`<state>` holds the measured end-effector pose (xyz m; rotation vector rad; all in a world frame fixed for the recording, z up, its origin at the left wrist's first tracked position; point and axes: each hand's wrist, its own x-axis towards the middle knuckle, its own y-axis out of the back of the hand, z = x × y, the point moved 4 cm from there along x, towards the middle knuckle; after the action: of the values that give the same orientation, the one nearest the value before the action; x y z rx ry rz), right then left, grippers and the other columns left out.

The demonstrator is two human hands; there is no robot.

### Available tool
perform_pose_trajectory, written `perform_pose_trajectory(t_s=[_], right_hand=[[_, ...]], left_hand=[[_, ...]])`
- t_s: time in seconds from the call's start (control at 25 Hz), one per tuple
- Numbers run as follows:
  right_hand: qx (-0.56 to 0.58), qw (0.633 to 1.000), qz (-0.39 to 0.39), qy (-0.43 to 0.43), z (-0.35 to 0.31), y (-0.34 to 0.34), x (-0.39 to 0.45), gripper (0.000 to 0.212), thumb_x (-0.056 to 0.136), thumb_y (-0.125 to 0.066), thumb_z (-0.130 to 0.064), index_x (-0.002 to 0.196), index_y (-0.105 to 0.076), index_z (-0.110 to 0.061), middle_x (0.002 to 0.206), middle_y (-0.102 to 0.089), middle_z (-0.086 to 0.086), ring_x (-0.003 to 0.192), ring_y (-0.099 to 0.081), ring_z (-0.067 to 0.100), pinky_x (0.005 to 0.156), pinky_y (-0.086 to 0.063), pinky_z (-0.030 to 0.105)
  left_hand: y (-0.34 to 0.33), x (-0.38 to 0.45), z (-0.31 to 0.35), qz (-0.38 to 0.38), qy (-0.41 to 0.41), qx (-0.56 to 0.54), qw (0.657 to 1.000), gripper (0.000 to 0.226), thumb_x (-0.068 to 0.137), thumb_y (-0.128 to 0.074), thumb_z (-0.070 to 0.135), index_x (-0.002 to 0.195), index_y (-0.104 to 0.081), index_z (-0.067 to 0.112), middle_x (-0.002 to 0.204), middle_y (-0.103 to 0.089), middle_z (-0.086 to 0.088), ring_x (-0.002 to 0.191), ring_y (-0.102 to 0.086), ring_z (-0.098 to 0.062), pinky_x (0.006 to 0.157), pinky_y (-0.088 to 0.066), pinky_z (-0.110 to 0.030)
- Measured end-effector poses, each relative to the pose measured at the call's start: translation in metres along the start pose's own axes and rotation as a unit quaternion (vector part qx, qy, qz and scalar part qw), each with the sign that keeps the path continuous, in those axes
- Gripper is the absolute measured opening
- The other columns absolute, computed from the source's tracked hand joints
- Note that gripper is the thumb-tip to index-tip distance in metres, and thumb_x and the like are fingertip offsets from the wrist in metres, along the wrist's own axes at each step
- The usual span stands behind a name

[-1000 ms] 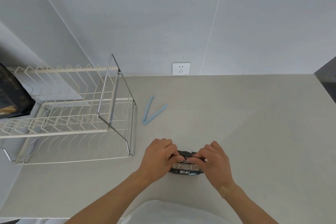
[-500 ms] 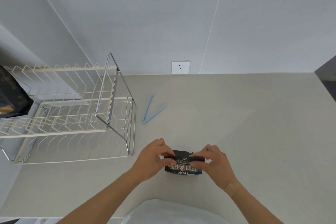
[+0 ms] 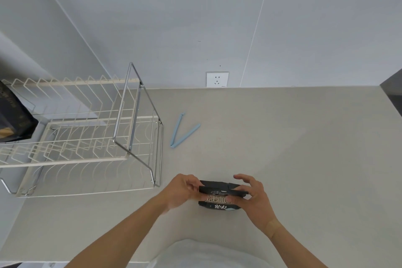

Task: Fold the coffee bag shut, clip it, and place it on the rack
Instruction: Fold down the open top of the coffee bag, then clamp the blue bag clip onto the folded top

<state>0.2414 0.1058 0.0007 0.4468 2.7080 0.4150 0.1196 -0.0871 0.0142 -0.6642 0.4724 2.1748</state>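
A small black coffee bag (image 3: 218,197) with white lettering stands on the grey counter near me, its top folded over. My left hand (image 3: 181,191) pinches the left end of the fold. My right hand (image 3: 253,196) holds the bag's right side with the thumb on its front and the fingers spread behind. A light blue bag clip (image 3: 181,131) lies open in a V on the counter, farther back and apart from both hands. The cream wire rack (image 3: 87,137) with a chrome frame stands to the left.
A dark bag (image 3: 13,115) sits at the rack's far left edge. A white wall socket (image 3: 217,79) is on the wall behind the counter (image 3: 293,148). A dark surface (image 3: 391,87) borders the counter at the far right.
The hands have moved apart toward the bag's ends. The folded top now shows flat between them, and the right hand's fingers have opened out behind the bag.
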Motion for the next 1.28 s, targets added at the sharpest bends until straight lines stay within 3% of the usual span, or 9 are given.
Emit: perform_pose_trajectory(t_s=[0.08,0.2,0.28,0.4,0.52,0.64,0.84,1.08,1.28], right_hand=[[0.016,1.000,-0.007,-0.017,0.006,-0.001,0.001,0.024,0.070,-0.084,-0.018,0.072,-0.076,-0.041,0.118,-0.063,-0.021,0.117,-0.048,0.007,0.089,-0.046,0.021],[0.058,0.997,-0.016,-0.049,0.013,-0.004,0.000,0.015,0.071,-0.084,-0.018,0.075,-0.079,-0.032,0.118,-0.065,-0.015,0.114,-0.054,0.012,0.087,-0.055,0.030],[0.069,0.996,-0.018,-0.053,0.013,-0.004,0.000,0.014,0.072,-0.083,-0.017,0.076,-0.079,-0.030,0.119,-0.065,-0.013,0.112,-0.056,0.012,0.080,-0.057,0.025],[0.082,0.995,-0.025,-0.053,0.011,-0.003,0.000,0.015,0.073,-0.082,-0.013,0.076,-0.079,-0.028,0.118,-0.066,-0.011,0.109,-0.059,0.015,0.074,-0.058,0.023],[0.124,0.990,-0.029,-0.064,0.009,-0.004,0.000,0.014,0.074,-0.080,-0.006,0.076,-0.079,-0.020,0.119,-0.065,-0.005,0.106,-0.063,0.019,0.068,-0.058,0.021],[0.137,0.987,-0.036,-0.076,0.009,-0.004,0.002,0.011,0.074,-0.080,-0.002,0.079,-0.079,-0.011,0.120,-0.065,-0.001,0.097,-0.067,0.014,0.067,-0.057,0.022],[0.156,0.984,-0.030,-0.086,0.013,-0.004,0.003,0.011,0.073,-0.079,0.002,0.081,-0.078,-0.005,0.119,-0.066,-0.002,0.091,-0.067,0.005,0.065,-0.057,0.020],[0.178,0.980,-0.022,-0.089,0.016,-0.006,0.001,0.018,0.073,-0.080,-0.003,0.079,-0.081,-0.020,0.116,-0.069,-0.007,0.090,-0.067,0.000,0.067,-0.057,0.018],[0.210,0.973,-0.010,-0.100,0.027,-0.007,0.001,0.021,0.074,-0.079,-0.006,0.093,-0.079,-0.015,0.115,-0.072,-0.010,0.099,-0.068,0.009,0.072,-0.057,0.021]], left_hand=[[0.012,0.006,-0.005,-0.054,0.046,-0.047,0.996,0.020,0.073,-0.074,-0.001,0.075,-0.075,0.018,0.075,-0.067,0.000,0.073,-0.057,-0.010,0.074,-0.044,-0.021],[0.037,0.029,-0.008,0.122,0.066,-0.091,0.986,0.019,0.080,-0.066,0.001,0.081,-0.074,0.018,0.082,-0.065,-0.002,0.082,-0.057,-0.018,0.073,-0.045,-0.027],[0.052,0.048,0.000,0.244,0.038,0.025,0.969,0.016,0.083,-0.067,0.009,0.095,-0.068,0.020,0.088,-0.062,-0.001,0.088,-0.059,-0.022,0.067,-0.045,-0.025],[0.068,0.071,0.009,0.317,-0.001,0.269,0.909,0.033,0.086,-0.065,0.022,0.119,-0.057,0.021,0.117,-0.052,-0.008,0.111,-0.049,-0.028,0.083,-0.048,-0.038],[0.077,0.088,0.011,0.324,0.024,0.306,0.895,0.047,0.088,-0.064,0.029,0.131,-0.047,0.020,0.137,-0.035,-0.011,0.125,-0.033,-0.032,0.093,-0.045,-0.047],[0.079,0.096,0.008,0.302,0.072,0.322,0.894,0.038,0.091,-0.059,0.029,0.125,-0.051,0.014,0.130,-0.040,-0.015,0.119,-0.040,-0.034,0.086,-0.048,-0.046],[0.066,0.096,0.011,0.323,0.084,0.428,0.840,0.022,0.092,-0.052,0.011,0.114,-0.055,0.012,0.116,-0.050,-0.014,0.105,-0.049,-0.031,0.082,-0.047,-0.041],[0.064,0.067,0.012,0.359,-0.040,0.286,0.888,0.018,0.095,-0.053,0.025,0.109,-0.063,0.017,0.110,-0.058,-0.008,0.096,-0.058,-0.027,0.079,-0.050,-0.038],[0.050,0.012,0.033,0.358,-0.181,0.124,0.908,0.012,0.087,-0.068,0.026,0.094,-0.068,0.036,0.098,-0.065,0.011,0.087,-0.062,-0.003,0.071,-0.041,-0.009]])
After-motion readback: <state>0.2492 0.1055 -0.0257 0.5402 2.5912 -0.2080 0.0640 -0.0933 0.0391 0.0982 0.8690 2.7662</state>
